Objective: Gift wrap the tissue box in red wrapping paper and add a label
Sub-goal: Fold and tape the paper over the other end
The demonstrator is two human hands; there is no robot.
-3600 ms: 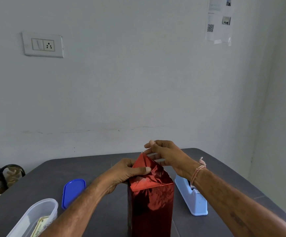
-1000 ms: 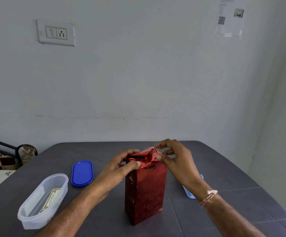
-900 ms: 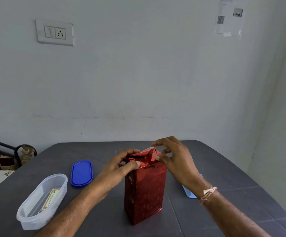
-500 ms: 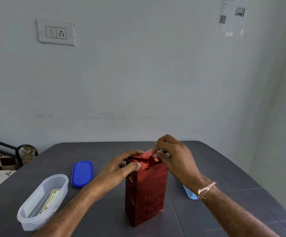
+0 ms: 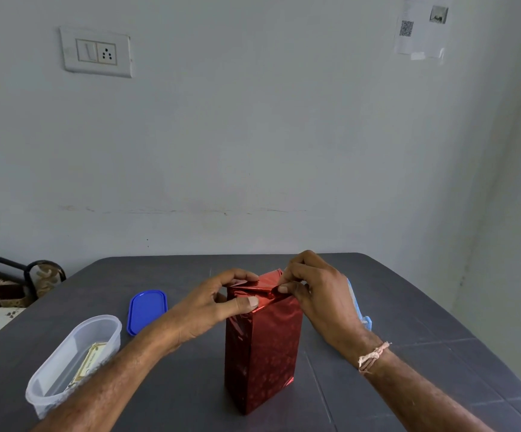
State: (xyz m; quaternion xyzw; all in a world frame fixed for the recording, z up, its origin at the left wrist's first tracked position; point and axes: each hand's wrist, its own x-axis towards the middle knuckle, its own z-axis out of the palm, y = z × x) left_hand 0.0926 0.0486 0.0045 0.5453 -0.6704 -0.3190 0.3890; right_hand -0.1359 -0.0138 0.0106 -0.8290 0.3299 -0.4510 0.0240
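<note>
Closing the top end of the wrap, by the look of it. Tall tissue box in shiny red foil wrapping paper (image 5: 262, 344), standing upright on the dark grey table (image 5: 408, 307), lower centre of the frame. Left hand (image 5: 212, 302) clamped on the upper left corner of the box, thumb flat on the near face, fingers over the folded top flap. Right hand (image 5: 318, 291) pinching the last flap of paper at the upper right edge, thumb and forefinger closed on the crease. Sides already covered; top folds gathered but not visibly taped. Next, most likely: flattening that flap down and fixing it, which calls for one hand to hold the fold and the other to reach for the pale blue tape dispenser (image 5: 358, 310), mostly hidden behind the right hand. Label still to come, perhaps the card inside the clear oval plastic container (image 5: 47, 391) at lower left, beside its blue oval lid (image 5: 147, 310).
</note>
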